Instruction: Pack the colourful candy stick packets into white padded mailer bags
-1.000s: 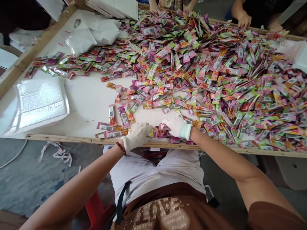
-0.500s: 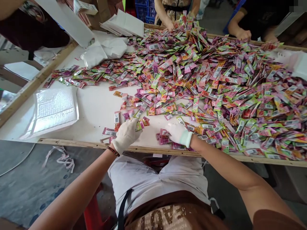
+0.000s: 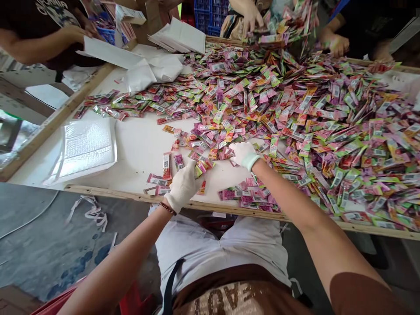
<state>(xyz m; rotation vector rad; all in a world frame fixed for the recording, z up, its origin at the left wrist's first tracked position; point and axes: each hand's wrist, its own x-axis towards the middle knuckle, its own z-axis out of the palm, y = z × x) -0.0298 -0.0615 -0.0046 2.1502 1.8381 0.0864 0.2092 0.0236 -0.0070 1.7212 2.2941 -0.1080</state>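
Observation:
Several small stick packets [image 3: 203, 166], green, orange and pink, fan out from my left hand [image 3: 182, 186], which wears a white glove and is closed round their near ends. My right hand [image 3: 243, 154], gloved too, is at the near edge of the big heap of packets [image 3: 262, 105]. Its fingers are bent down on a pink stick packet [image 3: 225, 153]; the fingertips are partly hidden. To the left of my left hand lie a pink-and-red packet [image 3: 166, 166] and a few others. A small group of packets [image 3: 249, 194] lies below my right forearm.
A silvery bubble mailer [image 3: 90, 142] lies on the white table at left. Behind are white pouches [image 3: 141, 76] and a stack of white mailers [image 3: 179, 37]. A wooden rim [image 3: 108, 192] edges the table. Other people's hands [image 3: 251, 17] work across the far side.
My right hand has moved from the small near group up to the heap's edge. My left hand keeps its packets. Across the table, a person has lifted a bunch of packets.

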